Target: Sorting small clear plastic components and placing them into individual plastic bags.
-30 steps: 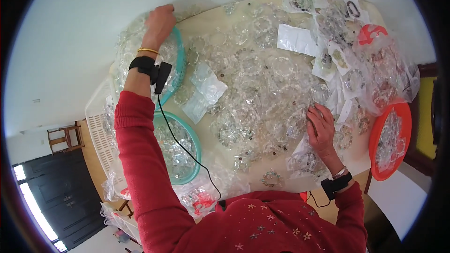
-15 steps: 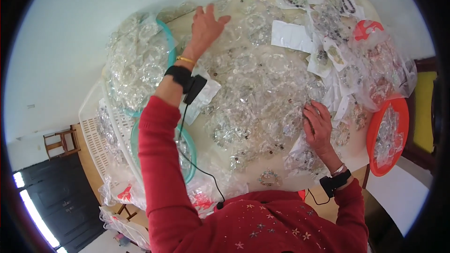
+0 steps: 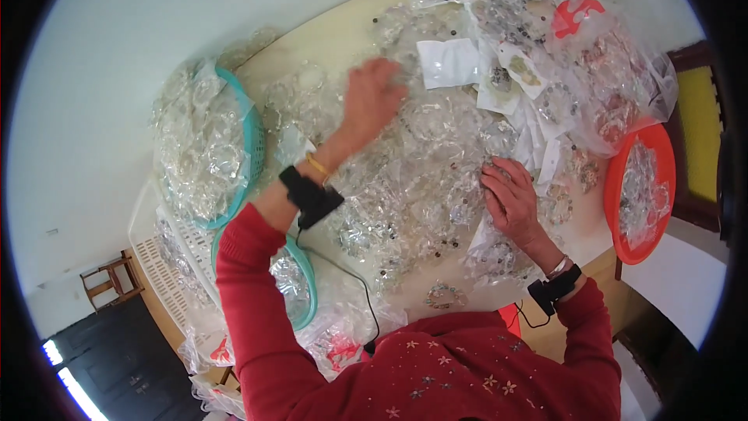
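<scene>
The left hand (image 3: 374,101) hangs over the upper middle of the spread of bagged bracelets (image 3: 436,129), blurred, its fingers bent and partly spread with the thumb apart; nothing shows in its hold. The right hand (image 3: 510,199) lies palm down on the right side of that spread, fingers together and slightly curled — whether they have hold of a bag cannot be told, since the fingertips sink among the clear plastic.

Around the left wrist are a yellow bangle (image 3: 316,164) and a black strapped device (image 3: 310,196), with a dark cord (image 3: 343,269) running down toward the person's body. The right wrist carries a similar black device (image 3: 555,288).

Just beyond the left hand, to its right, lies a blank white packet (image 3: 448,63). White cards (image 3: 538,136) and more bags crowd up the right part of the cream table (image 3: 327,39), next to a large clear bag (image 3: 615,82) of reddish pieces. Below the hands, near the table's front edge, sits a beaded bracelet (image 3: 446,295).

Farther out, a teal basket (image 3: 254,140) on the left is heaped with clear bags, with a second teal container (image 3: 309,296) just below it and a white crate (image 3: 167,269) beside them. At the far right stands a red basket (image 3: 612,206), also holding bags.
</scene>
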Demonstrator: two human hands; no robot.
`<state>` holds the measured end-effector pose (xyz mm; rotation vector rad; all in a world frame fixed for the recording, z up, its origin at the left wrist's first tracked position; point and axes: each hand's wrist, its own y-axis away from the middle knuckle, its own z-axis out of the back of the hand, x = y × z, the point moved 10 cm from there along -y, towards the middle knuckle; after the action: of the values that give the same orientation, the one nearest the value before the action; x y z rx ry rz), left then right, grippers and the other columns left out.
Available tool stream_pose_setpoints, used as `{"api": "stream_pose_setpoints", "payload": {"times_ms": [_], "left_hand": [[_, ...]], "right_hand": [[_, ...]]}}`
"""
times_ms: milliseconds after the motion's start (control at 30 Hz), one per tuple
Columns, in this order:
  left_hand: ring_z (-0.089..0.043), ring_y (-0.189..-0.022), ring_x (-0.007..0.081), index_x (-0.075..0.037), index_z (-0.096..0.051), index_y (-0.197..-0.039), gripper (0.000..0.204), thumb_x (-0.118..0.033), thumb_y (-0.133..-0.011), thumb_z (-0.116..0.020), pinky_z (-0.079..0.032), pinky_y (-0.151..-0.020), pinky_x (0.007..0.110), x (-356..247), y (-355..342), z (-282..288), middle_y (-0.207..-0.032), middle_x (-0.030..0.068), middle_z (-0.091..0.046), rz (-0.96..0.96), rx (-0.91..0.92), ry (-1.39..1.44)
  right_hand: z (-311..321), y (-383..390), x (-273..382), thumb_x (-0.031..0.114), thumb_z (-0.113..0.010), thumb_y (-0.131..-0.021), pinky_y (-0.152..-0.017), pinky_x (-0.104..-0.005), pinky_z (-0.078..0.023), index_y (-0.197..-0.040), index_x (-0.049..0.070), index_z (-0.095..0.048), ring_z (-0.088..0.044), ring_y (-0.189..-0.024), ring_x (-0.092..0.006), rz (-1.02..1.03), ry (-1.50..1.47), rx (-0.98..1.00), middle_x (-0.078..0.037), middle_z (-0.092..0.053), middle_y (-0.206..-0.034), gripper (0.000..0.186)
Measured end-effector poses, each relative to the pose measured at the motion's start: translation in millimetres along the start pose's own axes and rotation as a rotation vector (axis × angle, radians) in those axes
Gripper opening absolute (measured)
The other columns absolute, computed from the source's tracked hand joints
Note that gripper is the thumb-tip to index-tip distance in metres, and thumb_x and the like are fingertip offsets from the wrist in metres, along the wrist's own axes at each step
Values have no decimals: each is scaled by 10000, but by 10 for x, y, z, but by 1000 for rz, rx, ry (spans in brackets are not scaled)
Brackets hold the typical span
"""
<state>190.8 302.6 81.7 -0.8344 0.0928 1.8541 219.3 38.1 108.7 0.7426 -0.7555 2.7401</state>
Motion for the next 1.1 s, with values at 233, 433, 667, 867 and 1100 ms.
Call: {"api": "stream_pose_setpoints", "payload": {"times_ms": [233, 433, 667, 867, 1100], "left_hand": [[-488, -1113, 369, -97, -563, -1145, 454, -183, -720, -698, -396, -943, 432, -1036, 447, 584, -1243, 168, -506, -162, 148, -149], [-348, -1249, 403, -138, -500, -1248, 532, -358, -781, -629, -362, -909, 595, 496, 189, 2110, -1380, 220, -349, 189, -106, -1037], [-437, -1147, 428, -143, -500, -1240, 464, -344, -827, -565, -346, -850, 677, 1288, 125, 2506, -1272, 212, -469, 470, -129, -1038], [-522, -998, 401, -53, -560, -1023, 239, -143, -809, -504, -450, -828, 514, 1657, -63, 2414, -1012, 199, -606, 488, -26, -977], [-556, -913, 357, -17, -552, -861, 118, -9, -754, -500, -488, -744, 437, 698, 65, 1915, -904, 169, -618, 50, 78, -970]], "right_hand": [[-26, 33, 12, -18, -604, -739, -936, -452, -415, -967, -12, -624, -549, -1081, -334, 13, -9, -5, -133, -637, -1058, 229], [-58, 5, 37, 3, -610, -744, -946, -459, -408, -957, -1, -627, -561, -1071, -321, 12, 36, -14, -120, -644, -1050, 214], [-40, 26, 45, -5, -583, -757, -945, -433, -414, -971, -11, -627, -545, -1087, -337, 22, 35, -16, -138, -637, -1065, 219], [-63, 46, 55, 0, -587, -754, -952, -431, -410, -970, -7, -628, -542, -1095, -335, 15, 20, -13, -135, -638, -1064, 220], [8, -7, 19, -2, -613, -736, -931, -450, -416, -951, 2, -631, -562, -1067, -317, 0, 16, -40, -114, -647, -1035, 216]]}}
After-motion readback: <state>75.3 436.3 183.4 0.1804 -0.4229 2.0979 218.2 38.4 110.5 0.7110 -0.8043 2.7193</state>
